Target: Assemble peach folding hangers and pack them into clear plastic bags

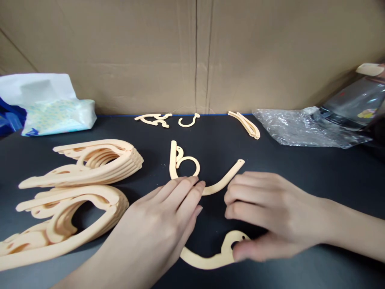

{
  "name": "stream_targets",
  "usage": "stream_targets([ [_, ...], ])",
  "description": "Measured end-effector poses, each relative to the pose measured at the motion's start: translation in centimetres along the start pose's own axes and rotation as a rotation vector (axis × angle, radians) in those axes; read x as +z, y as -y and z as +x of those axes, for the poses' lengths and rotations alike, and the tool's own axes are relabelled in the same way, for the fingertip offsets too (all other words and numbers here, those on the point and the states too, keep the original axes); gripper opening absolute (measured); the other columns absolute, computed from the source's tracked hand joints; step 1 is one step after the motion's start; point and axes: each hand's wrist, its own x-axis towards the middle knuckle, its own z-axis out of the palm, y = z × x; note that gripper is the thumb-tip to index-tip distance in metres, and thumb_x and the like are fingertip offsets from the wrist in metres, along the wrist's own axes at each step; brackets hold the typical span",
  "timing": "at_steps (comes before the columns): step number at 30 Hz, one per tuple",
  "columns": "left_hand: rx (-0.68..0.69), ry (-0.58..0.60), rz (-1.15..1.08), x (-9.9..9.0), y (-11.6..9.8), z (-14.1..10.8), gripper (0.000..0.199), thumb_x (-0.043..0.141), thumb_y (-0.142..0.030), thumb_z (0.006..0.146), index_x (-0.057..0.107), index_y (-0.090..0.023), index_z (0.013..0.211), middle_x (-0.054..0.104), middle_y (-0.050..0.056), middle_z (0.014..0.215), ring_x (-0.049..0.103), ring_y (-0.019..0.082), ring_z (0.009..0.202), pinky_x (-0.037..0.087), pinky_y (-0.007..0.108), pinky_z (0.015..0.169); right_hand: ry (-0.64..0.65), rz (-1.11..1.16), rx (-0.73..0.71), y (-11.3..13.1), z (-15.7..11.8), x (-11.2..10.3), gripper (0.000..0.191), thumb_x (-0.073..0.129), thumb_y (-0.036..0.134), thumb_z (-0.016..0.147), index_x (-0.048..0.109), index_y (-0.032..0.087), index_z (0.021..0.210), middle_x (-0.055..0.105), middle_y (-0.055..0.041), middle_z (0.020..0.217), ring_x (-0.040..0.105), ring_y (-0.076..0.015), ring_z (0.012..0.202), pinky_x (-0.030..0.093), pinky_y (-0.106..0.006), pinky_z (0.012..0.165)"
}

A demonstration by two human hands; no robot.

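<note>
A beige plastic folding hanger (216,188) lies spread on the black table, its ring-shaped hook in the middle and one arm out to the right. My left hand (168,216) rests on its centre with fingers stretched, hiding part of the joint. Nearer to me lies a loose curved hanger arm (207,261) with a rounded, holed end. My right hand (267,212) is over that end, thumb at the piece and fingers bent but apart from the thumb. Its fingers are close to the spread hanger's right arm without visibly gripping it.
Two stacks of folded hangers, a rear stack (132,160) and a front stack (117,208), stand at left. Along the back are loose hanger parts (156,118), a hook (189,121), thin arms (248,125), a tissue pack (60,114), plastic film (294,128) and a clear bottle (355,104).
</note>
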Motion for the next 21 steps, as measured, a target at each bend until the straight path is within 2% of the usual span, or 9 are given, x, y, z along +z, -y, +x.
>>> stream_targets([
  [2, -0.022, 0.001, 0.000, -0.3, 0.1, 0.0, 0.039, 0.027, -0.009, 0.098, 0.065, -0.011, 0.106, 0.075, 0.008, 0.100, 0.073, 0.022, 0.085, 0.059, 0.034, 0.066, 0.010, 0.043, -0.025, 0.5, -0.1, 0.3, 0.042, 0.051, 0.049, 0.095, 0.067, 0.013, 0.081, 0.061, -0.0057, 0.073, 0.048, -0.0161, 0.064, 0.038, -0.032, 0.058],
  [5, -0.053, 0.008, 0.027, -0.4, 0.2, -0.3, 0.036, 0.029, -0.007, 0.096, 0.063, -0.014, 0.101, 0.073, 0.007, 0.091, 0.071, 0.021, 0.072, 0.055, 0.033, 0.053, 0.089, 0.066, -0.015, 1.2, -0.1, 0.2, 0.016, 0.056, 0.023, 0.089, 0.067, 0.014, 0.082, 0.060, -0.0045, 0.078, 0.048, -0.0160, 0.068, 0.038, -0.031, 0.060],
  [6, -0.076, -0.003, 0.046, -0.4, 0.3, -0.4, 0.035, 0.029, -0.007, 0.096, 0.063, -0.015, 0.099, 0.072, 0.006, 0.088, 0.069, 0.021, 0.068, 0.052, 0.033, 0.049, 0.126, 0.067, -0.008, 1.3, -0.1, 0.0, 0.013, 0.055, 0.015, 0.085, 0.067, 0.014, 0.082, 0.060, -0.0039, 0.080, 0.048, -0.0157, 0.070, 0.038, -0.031, 0.061],
  [9, -0.171, -0.012, 0.056, -0.2, 0.4, -0.5, 0.029, 0.035, -0.011, 0.097, 0.062, -0.018, 0.090, 0.068, 0.004, 0.082, 0.066, 0.021, 0.062, 0.044, 0.034, 0.044, 0.196, 0.075, 0.018, 1.3, 0.0, -0.7, 0.019, 0.052, 0.004, 0.083, 0.066, 0.017, 0.082, 0.060, -0.0024, 0.090, 0.046, -0.0142, 0.075, 0.038, -0.029, 0.065],
  [11, -0.230, -0.007, 0.024, -0.2, 0.5, -0.4, 0.026, 0.038, -0.014, 0.097, 0.062, -0.019, 0.090, 0.066, 0.003, 0.080, 0.065, 0.022, 0.065, 0.042, 0.034, 0.045, 0.201, 0.087, 0.038, 0.9, 0.1, -0.9, 0.021, 0.054, 0.000, 0.082, 0.064, 0.018, 0.081, 0.060, -0.0006, 0.094, 0.046, -0.0130, 0.079, 0.038, -0.027, 0.068],
  [15, -0.280, 0.024, -0.049, -0.2, 0.7, -0.3, 0.023, 0.040, -0.011, 0.094, 0.061, -0.018, 0.101, 0.066, 0.005, 0.092, 0.064, 0.025, 0.081, 0.044, 0.034, 0.053, 0.157, 0.125, 0.039, 0.0, 0.0, -1.0, 0.025, 0.053, -0.005, 0.080, 0.056, 0.018, 0.072, 0.060, 0.0015, 0.095, 0.048, -0.0121, 0.086, 0.037, -0.026, 0.072],
  [18, -0.294, 0.047, -0.118, -0.2, 1.0, -0.5, 0.026, 0.037, -0.007, 0.092, 0.059, -0.019, 0.101, 0.065, 0.004, 0.093, 0.062, 0.024, 0.082, 0.048, 0.036, 0.060, 0.165, 0.158, 0.081, -0.6, 0.0, -1.3, 0.027, 0.048, -0.005, 0.082, 0.052, 0.018, 0.069, 0.062, 0.0000, 0.095, 0.050, -0.0127, 0.087, 0.039, -0.025, 0.074],
  [21, -0.303, 0.045, -0.114, -0.1, 1.2, -0.6, 0.030, 0.035, -0.005, 0.091, 0.060, -0.018, 0.100, 0.065, 0.005, 0.096, 0.062, 0.024, 0.081, 0.050, 0.037, 0.066, 0.164, 0.103, 0.135, -0.9, 0.1, -2.1, 0.028, 0.042, -0.003, 0.086, 0.052, 0.019, 0.071, 0.062, -0.0033, 0.089, 0.050, -0.0145, 0.081, 0.041, -0.026, 0.069],
])
